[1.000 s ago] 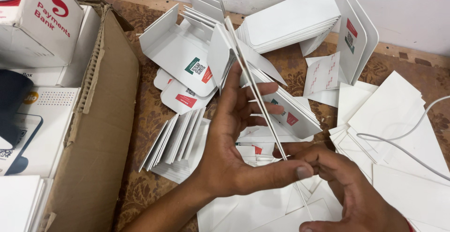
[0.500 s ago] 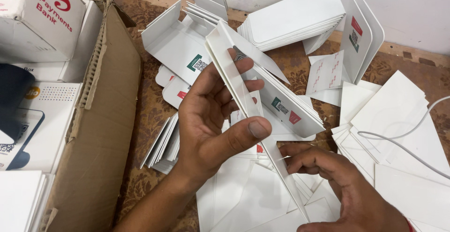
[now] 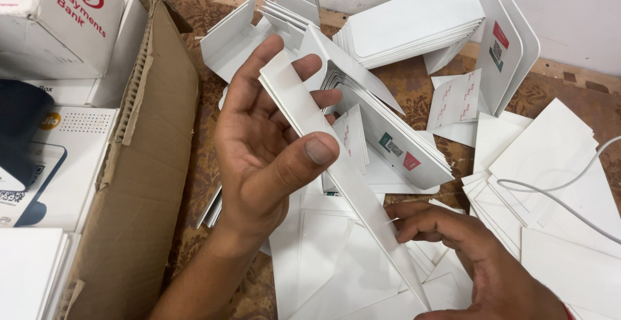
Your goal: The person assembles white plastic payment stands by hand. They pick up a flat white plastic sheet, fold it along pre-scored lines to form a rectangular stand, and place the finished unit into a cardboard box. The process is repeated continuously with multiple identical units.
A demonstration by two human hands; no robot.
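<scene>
- While the brown cardboard box (image 3: 139,184) lies off to its left, the left hand (image 3: 265,158) grips the long white folded card strip (image 3: 336,165), thumb pressed over curled fingers.
- The strip's long axis slants from upper left to lower right.
- Right hand (image 3: 472,262), below the strip's lower end, pinches its edge with its fingertips (image 3: 404,226).
</scene>
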